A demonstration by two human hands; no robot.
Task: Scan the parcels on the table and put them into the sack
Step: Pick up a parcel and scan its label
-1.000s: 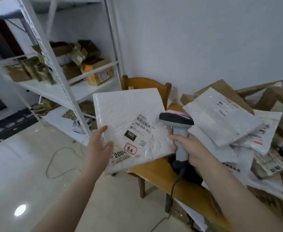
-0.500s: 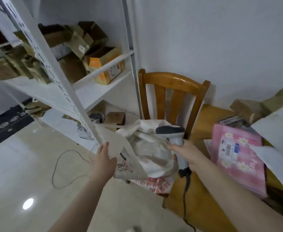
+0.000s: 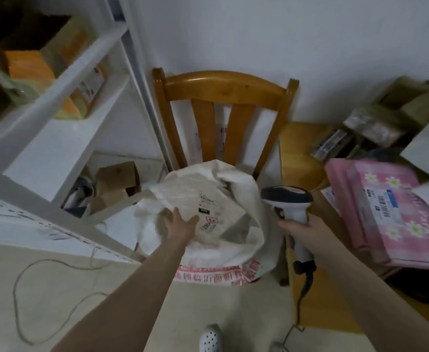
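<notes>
white woven sack [image 3: 249, 189] w/ red print sits on the seat of a wooden chair [image 3: 223, 90], mouth gaping up. a flat white parcel [image 3: 208, 196] lies in that mouth, label side up, w/ a black patch and a red stamp showing.

left hand [image 3: 180, 226] is right over the parcel's near-left corner. fingers are stretched out and spread, thumb off to the side, not curled round anything. too blurry to say if the palm actually touches the parcel.

right hand [image 3: 303, 228] is just right of the sack, fingers wrapped tight round the handle of a barcode scanner [image 3: 288, 199]. scanner stands approx upright, dark head on top, cable dropping from the butt toward the floor.

table [image 3: 299, 148] is on the right, just beside the chair. on it, nearest the scanner, is a pink parcel [image 3: 396, 214] w/ daisies and a barcode label. more brown and white parcels are piled behind it, too blurry for detail.

white metal shelf unit [image 3: 56, 118] stands left of the chair, w/ cardboard boxes [image 3: 30, 59] on the upper shelf and a small brown box [image 3: 117, 179] low down near the sack. toe of a white holed shoe [image 3: 209, 337] shows at the bottom edge, on pale floor tiles.
</notes>
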